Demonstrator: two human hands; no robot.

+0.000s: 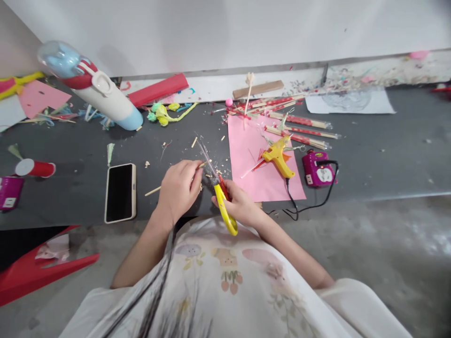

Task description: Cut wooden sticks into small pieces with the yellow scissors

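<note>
My left hand (179, 188) is closed on a thin wooden stick (153, 191) that pokes out to the left over the dark work surface. My right hand (239, 204) grips yellow-handled scissors (222, 202); their blades point up and left and meet the stick's end near my left fingers. Small wood chips lie scattered around the blades.
A phone (120, 191) lies left of my hands. A pink paper sheet (246, 155) with a yellow glue gun (278, 157) and a magenta box (317, 169) sits to the right. A white-and-blue bottle (102, 94), a red roll (158, 89) and wrapped sticks (299, 129) lie behind.
</note>
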